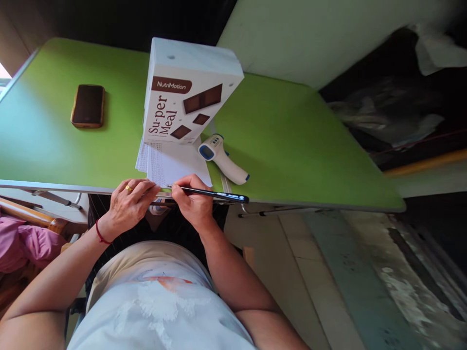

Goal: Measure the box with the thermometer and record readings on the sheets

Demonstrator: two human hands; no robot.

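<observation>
Filling the foreground, a pale shirt (156, 296) is leading us up to the near edge of the green table (292, 141). The left hand (131, 204) is curling its fingers at that edge; whether they are pinching anything, I cannot tell. Beside it, the right hand (195, 201) is gripping a black pen (226, 195), its tip pointing left toward the other fingertips, right around the near border of the paper (178, 167). Writing, or getting set to write, is seemingly the step in hand; the next move is probably calling for a steady tip and left fingers pinning the sheet. Onward: the paper is lying flat, showing print down its left side and plenty of blank. At its right side, a white thermometer (224, 158) is lying tilted. Behind, a NutriMotion box (186, 102) is standing upright. Away to the left, a phone (87, 104) is lying dark-screened, well apart from everything.
</observation>
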